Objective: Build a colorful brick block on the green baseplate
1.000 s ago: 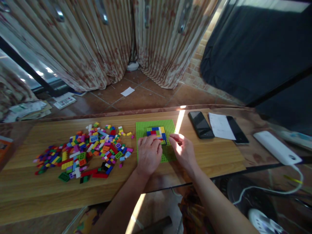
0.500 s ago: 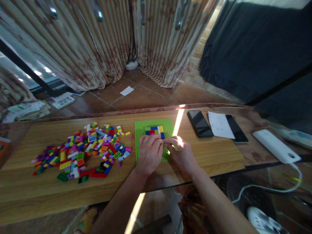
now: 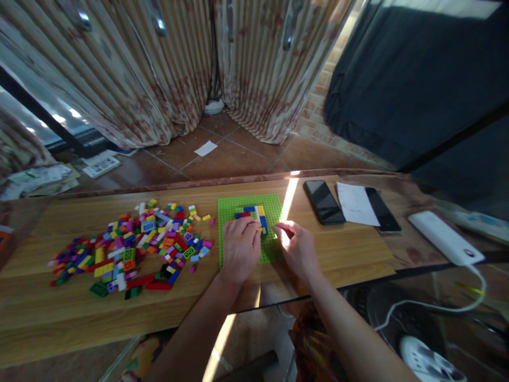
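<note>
Illegibly marked paper [image 3: 357,203] lies on the wooden desk [image 3: 342,252] near curtains [image 3: 170,74]; I cannot tell the left hand's [image 3: 240,245] or right hand's [image 3: 296,246] grip.

Multicoloured brick build [image 3: 257,214] on green baseplate [image 3: 228,207]

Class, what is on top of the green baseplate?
A small build of coloured bricks sits on the green baseplate. The left hand hides part of both, so what lies beneath it cannot be seen.
</note>
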A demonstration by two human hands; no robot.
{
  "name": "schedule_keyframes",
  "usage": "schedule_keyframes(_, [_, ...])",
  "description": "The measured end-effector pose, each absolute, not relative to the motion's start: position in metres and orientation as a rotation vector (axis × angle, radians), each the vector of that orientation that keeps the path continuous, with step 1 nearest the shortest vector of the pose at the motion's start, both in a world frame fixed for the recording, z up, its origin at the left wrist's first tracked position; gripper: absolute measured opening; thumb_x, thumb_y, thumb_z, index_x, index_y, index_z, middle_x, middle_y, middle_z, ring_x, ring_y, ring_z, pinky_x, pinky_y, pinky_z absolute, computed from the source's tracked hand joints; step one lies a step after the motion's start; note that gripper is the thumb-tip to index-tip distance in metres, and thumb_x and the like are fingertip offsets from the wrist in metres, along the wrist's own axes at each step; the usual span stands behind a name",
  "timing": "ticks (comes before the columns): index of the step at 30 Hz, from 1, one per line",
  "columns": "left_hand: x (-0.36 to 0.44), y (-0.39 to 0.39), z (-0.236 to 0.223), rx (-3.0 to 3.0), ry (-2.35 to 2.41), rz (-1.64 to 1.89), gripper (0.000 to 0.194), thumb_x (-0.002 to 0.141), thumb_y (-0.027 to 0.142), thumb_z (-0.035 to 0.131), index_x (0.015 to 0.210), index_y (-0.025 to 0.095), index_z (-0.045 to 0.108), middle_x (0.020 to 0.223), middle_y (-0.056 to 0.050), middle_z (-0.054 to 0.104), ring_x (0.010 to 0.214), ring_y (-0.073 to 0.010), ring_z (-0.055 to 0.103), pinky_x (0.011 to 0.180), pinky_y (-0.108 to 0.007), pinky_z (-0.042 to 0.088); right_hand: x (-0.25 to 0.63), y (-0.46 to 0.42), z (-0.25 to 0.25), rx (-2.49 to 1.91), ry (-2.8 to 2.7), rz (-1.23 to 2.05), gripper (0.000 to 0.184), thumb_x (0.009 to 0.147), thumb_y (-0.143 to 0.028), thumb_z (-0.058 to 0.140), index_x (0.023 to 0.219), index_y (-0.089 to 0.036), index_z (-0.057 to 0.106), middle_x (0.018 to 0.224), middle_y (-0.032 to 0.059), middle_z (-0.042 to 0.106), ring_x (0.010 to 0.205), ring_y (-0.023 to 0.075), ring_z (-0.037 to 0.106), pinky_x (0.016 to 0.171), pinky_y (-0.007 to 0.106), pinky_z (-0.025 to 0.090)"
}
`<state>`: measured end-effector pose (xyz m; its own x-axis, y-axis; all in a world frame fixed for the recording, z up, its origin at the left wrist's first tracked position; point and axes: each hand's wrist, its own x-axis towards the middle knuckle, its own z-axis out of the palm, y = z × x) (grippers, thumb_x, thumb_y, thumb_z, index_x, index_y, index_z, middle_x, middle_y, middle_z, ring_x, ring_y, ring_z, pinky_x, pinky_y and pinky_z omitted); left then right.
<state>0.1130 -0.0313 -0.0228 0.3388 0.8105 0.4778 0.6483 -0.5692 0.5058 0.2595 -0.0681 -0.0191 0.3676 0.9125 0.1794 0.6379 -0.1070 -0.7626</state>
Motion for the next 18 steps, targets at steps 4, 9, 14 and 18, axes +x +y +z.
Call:
schedule_keyframes(4, [0.108,-0.031,-0.020,2.304,1.389,1.018,0.023,0.082,0.014,0.059,0.104,0.019,0.063,0.113,-0.008,0.061,0.105,-0.0252,0.055,0.094,-0.043,0.044,0.256,-0.067,-0.016,-1.890,-1.371,0.434,0.017,0.083,-0.027,0.056,0.082,-0.018,0.071,0.079,0.0086,0.075,0.073,0.0229,0.069,0.066,0.032,0.049])
schedule_keyframes(9, [0.105,-0.032,-0.021,2.245,1.416,0.972,0.036,0.077,0.015,0.062,0.113,0.019,0.059,0.126,-0.011,0.054,0.117,-0.0299,0.051,0.101,-0.047,0.044,0.249,-0.068,-0.017,-1.895,-1.346,0.456,0.017,0.083,-0.030,0.057,0.080,-0.019,0.070,0.073,0.0067,0.073,0.066,0.0206,0.067,0.062,0.030,0.048])
schedule_keyframes(14, [0.104,-0.033,-0.024,2.203,1.404,0.938,0.041,0.075,0.011,0.063,0.115,0.018,0.058,0.131,-0.013,0.049,0.122,-0.0307,0.048,0.104,-0.049,0.044,0.245,-0.071,-0.017,-1.834,-1.301,0.539,0.017,0.082,-0.032,0.059,0.082,-0.018,0.070,0.071,0.0052,0.072,0.060,0.0182,0.065,0.058,0.028,0.047])
schedule_keyframes(18, [0.103,-0.033,-0.026,2.193,1.406,0.929,0.039,0.076,0.008,0.061,0.114,0.016,0.058,0.132,-0.013,0.049,0.123,-0.0303,0.047,0.106,-0.048,0.043,0.245,-0.071,-0.016,-1.785,-1.313,0.587,0.020,0.083,-0.033,0.059,0.084,-0.018,0.071,0.073,0.0059,0.072,0.060,0.0180,0.064,0.057,0.028,0.047])
